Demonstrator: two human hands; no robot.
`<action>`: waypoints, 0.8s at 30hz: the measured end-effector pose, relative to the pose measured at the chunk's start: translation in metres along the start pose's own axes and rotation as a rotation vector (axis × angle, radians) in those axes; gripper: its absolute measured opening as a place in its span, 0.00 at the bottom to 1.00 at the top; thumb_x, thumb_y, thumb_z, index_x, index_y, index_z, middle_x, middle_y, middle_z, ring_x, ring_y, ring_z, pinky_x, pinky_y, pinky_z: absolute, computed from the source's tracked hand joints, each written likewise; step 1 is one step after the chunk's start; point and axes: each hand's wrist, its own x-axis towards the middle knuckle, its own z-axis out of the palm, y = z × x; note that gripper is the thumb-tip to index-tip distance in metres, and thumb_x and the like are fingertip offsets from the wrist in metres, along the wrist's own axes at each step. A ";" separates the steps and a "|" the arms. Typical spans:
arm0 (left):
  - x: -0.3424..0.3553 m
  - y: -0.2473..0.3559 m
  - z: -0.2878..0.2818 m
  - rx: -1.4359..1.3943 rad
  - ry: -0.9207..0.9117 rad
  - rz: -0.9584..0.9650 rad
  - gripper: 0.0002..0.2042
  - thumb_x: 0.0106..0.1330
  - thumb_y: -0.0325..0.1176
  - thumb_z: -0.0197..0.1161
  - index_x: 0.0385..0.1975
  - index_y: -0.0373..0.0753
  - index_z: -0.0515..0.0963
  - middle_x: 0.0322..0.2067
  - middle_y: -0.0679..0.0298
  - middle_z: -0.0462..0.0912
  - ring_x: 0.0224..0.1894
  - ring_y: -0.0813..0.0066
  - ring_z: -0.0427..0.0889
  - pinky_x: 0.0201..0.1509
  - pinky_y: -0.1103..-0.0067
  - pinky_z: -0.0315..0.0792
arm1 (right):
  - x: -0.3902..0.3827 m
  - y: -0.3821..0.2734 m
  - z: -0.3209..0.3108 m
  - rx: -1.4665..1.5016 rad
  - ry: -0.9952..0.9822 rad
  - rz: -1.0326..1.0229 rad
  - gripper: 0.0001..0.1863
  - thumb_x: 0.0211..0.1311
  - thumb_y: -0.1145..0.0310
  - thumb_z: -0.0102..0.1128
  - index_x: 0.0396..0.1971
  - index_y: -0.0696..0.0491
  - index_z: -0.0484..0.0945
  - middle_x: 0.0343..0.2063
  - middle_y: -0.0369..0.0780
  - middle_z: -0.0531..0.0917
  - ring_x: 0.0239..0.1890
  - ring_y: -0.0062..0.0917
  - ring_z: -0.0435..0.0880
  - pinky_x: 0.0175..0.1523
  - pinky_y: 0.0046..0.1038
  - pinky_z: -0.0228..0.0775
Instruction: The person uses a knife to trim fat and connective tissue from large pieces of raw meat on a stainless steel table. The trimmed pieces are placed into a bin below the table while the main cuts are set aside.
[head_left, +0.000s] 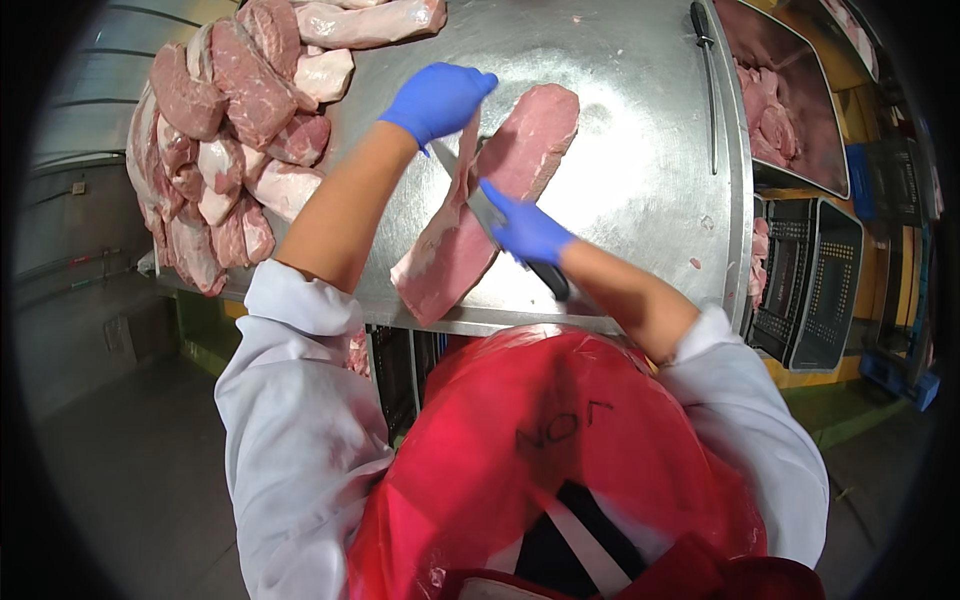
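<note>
A long piece of pink meat [535,135] lies slantwise on the metal table, and a thin strip of its pale outer layer [446,215] is partly lifted from it. My left hand [436,101], in a blue glove, is closed on the upper end of that strip, holding it up off the piece. My right hand [530,226], also gloved, grips a black-handled knife [484,212]. The blade points up and to the left, passing between the strip and the meat. Part of the blade is hidden behind the strip.
A pile of meat pieces [235,85] covers the left of the metal table [640,140]. A sharpening steel [712,110] lies near its right edge. Beyond stand a metal bin [838,150] with meat cuts and a dark plastic crate [826,300]. Another crate [393,370] is below the front edge.
</note>
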 end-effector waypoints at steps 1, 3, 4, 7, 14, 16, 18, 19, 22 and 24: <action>-0.010 -0.012 0.004 -0.024 0.053 -0.054 0.06 0.63 0.29 0.56 0.39 0.41 0.75 0.31 0.54 0.83 0.37 0.49 0.83 0.39 0.59 0.76 | -0.033 -0.010 -0.002 0.030 -0.169 0.133 0.39 0.69 0.64 0.47 0.77 0.43 0.43 0.24 0.49 0.81 0.19 0.32 0.82 0.30 0.33 0.78; -0.018 -0.016 0.003 -0.051 0.068 -0.060 0.08 0.62 0.28 0.57 0.41 0.42 0.74 0.33 0.54 0.82 0.37 0.47 0.82 0.40 0.57 0.75 | -0.054 -0.001 0.007 0.088 -0.174 0.136 0.39 0.70 0.64 0.46 0.77 0.40 0.43 0.24 0.48 0.81 0.19 0.32 0.82 0.29 0.32 0.79; -0.017 -0.010 -0.003 -0.049 0.073 -0.040 0.08 0.62 0.28 0.58 0.41 0.42 0.74 0.33 0.54 0.82 0.37 0.47 0.82 0.41 0.57 0.75 | -0.043 -0.005 0.005 0.002 -0.143 0.119 0.38 0.70 0.64 0.46 0.77 0.41 0.43 0.24 0.48 0.81 0.19 0.33 0.82 0.29 0.32 0.79; -0.020 0.000 -0.022 -0.011 0.086 -0.032 0.08 0.63 0.28 0.58 0.41 0.41 0.74 0.35 0.54 0.82 0.38 0.47 0.82 0.41 0.57 0.75 | 0.007 -0.024 0.011 -0.091 -0.027 0.064 0.36 0.70 0.65 0.44 0.77 0.43 0.45 0.24 0.49 0.82 0.18 0.35 0.81 0.28 0.34 0.78; -0.071 -0.015 -0.047 -0.099 0.151 -0.216 0.08 0.61 0.26 0.60 0.40 0.40 0.74 0.35 0.53 0.82 0.40 0.48 0.82 0.43 0.60 0.76 | -0.062 -0.008 0.034 -0.033 -0.189 0.096 0.39 0.67 0.69 0.47 0.77 0.41 0.46 0.24 0.43 0.83 0.17 0.26 0.81 0.29 0.30 0.79; -0.065 -0.003 -0.061 -0.064 0.188 -0.144 0.08 0.61 0.26 0.61 0.39 0.40 0.74 0.35 0.53 0.82 0.39 0.49 0.83 0.42 0.61 0.76 | -0.006 -0.012 0.035 0.020 -0.135 0.104 0.37 0.67 0.66 0.51 0.75 0.46 0.51 0.23 0.44 0.80 0.18 0.30 0.81 0.24 0.32 0.80; -0.073 0.000 -0.070 0.010 0.219 -0.090 0.08 0.61 0.26 0.61 0.39 0.40 0.74 0.35 0.53 0.82 0.39 0.49 0.83 0.42 0.61 0.76 | 0.016 -0.017 0.056 0.024 -0.092 0.103 0.36 0.67 0.66 0.51 0.75 0.47 0.52 0.23 0.46 0.81 0.17 0.32 0.81 0.26 0.34 0.80; -0.084 -0.006 -0.073 -0.005 0.236 -0.110 0.08 0.60 0.26 0.61 0.39 0.40 0.74 0.34 0.53 0.82 0.39 0.49 0.83 0.42 0.61 0.76 | 0.021 -0.023 0.065 0.026 -0.071 0.104 0.36 0.67 0.66 0.51 0.75 0.47 0.52 0.23 0.46 0.81 0.17 0.32 0.81 0.27 0.34 0.80; -0.119 -0.026 -0.082 -0.031 0.310 -0.161 0.08 0.60 0.26 0.62 0.39 0.40 0.74 0.34 0.54 0.83 0.39 0.51 0.83 0.42 0.62 0.77 | -0.061 -0.010 0.086 -0.183 -0.168 0.030 0.39 0.68 0.65 0.48 0.77 0.37 0.46 0.22 0.47 0.82 0.17 0.36 0.81 0.32 0.37 0.79; -0.140 -0.026 -0.091 -0.016 0.362 -0.169 0.10 0.58 0.24 0.62 0.39 0.41 0.75 0.35 0.56 0.83 0.39 0.51 0.83 0.42 0.63 0.78 | -0.064 -0.008 0.095 -0.174 -0.164 0.020 0.39 0.69 0.63 0.46 0.77 0.36 0.45 0.22 0.47 0.83 0.19 0.36 0.83 0.33 0.38 0.79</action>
